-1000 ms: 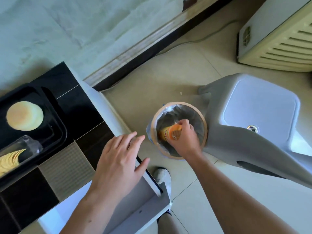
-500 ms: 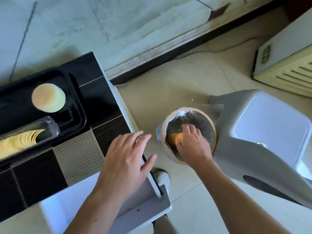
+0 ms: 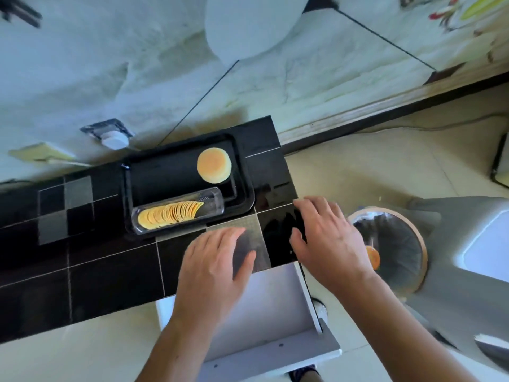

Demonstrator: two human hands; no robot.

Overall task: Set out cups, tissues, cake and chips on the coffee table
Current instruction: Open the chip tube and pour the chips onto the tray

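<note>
Black tray [image 3: 245,172] holds cake [image 3: 214,164] and chips [image 3: 170,214].

- A single view, from a wide-angle camera worn on the person's head.
- It looks forward and steeply down, almost straight onto the black tiled surface [image 3: 82,271] and the floor [image 3: 371,172] to its right.
- The camera is close: both forearms enter from the bottom edge, with the left hand [image 3: 212,263] and right hand [image 3: 327,244] near the middle of the frame.
- Straight lines bow toward the edges, and the wall [image 3: 110,64] fills the top.
- No second view shares the scene.
</note>
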